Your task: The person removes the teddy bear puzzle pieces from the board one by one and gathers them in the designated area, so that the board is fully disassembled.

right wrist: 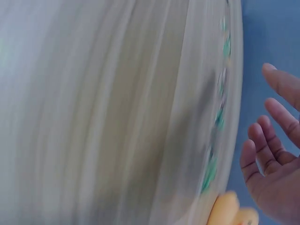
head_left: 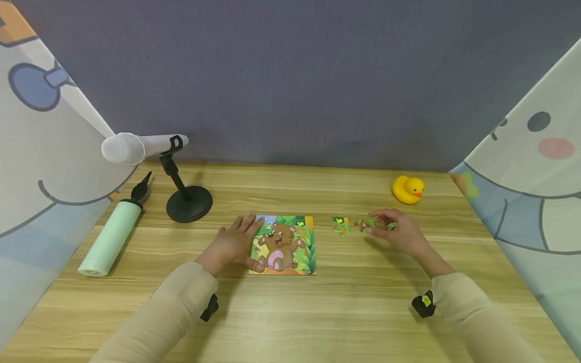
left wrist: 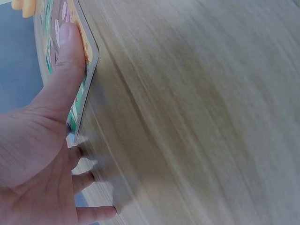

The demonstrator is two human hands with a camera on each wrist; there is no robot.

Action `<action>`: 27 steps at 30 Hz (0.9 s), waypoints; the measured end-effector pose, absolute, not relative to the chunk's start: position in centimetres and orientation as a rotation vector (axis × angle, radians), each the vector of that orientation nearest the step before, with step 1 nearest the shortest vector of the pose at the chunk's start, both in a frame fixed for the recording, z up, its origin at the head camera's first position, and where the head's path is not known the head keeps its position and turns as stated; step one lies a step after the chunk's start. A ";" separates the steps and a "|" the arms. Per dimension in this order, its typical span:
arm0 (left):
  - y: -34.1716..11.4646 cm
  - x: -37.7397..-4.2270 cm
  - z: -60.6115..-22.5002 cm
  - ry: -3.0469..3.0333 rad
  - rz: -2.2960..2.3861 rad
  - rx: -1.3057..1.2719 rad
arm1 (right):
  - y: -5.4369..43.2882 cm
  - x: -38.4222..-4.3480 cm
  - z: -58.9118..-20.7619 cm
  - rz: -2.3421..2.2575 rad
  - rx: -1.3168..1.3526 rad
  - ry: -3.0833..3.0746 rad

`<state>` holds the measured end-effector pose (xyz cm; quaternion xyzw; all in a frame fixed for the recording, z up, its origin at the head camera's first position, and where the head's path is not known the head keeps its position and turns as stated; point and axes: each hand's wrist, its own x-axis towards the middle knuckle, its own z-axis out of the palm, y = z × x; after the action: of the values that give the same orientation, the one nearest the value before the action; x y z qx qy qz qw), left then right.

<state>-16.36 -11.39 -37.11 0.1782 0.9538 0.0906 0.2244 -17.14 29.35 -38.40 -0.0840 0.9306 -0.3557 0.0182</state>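
Note:
A square jigsaw puzzle (head_left: 281, 247) with a smiling brown bear lies flat on the table. My left hand (head_left: 233, 245) rests along its left side, fingers spread and nearly straight; the thumb lies on the lower left part of the picture. To the right of the puzzle are several loose jigsaw pieces (head_left: 341, 225) in green, orange and brown. Over the rightmost of them is my right hand (head_left: 399, 232), partly covering them. In the right wrist view the right hand (right wrist: 276, 164) has loosely bent, separated fingers, with nothing between them.
A yellow rubber duck (head_left: 407, 190) sits behind the right hand. At the left stand a white microphone (head_left: 150, 146) on a black stand (head_left: 189, 203) and a mint-green hand pump (head_left: 111, 239) lying down. A grey panel (head_left: 290, 85) closes off the table's back edge (head_left: 290, 166).

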 end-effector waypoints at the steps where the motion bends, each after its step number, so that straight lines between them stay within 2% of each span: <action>1: -11.4 -16.4 -37.1 2.630 0.251 0.489 | 28.8 -17.1 -38.3 -1.121 -0.267 2.884; 9: -11.4 -16.4 -37.1 2.625 0.250 0.481 | 24.6 -17.0 -38.2 -1.313 -0.353 2.749; 17: -11.4 -16.4 -37.1 2.619 0.239 0.479 | 20.9 -17.3 -38.8 -1.273 -0.426 2.683; 27: -11.3 -16.3 -37.0 2.621 0.250 0.478 | 16.3 -18.0 -39.0 -1.187 -0.297 2.741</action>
<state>-16.35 -11.33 -36.98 0.1739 0.9530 0.0910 0.2309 -17.99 16.32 -39.02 -0.0987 0.9110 -0.3944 0.0699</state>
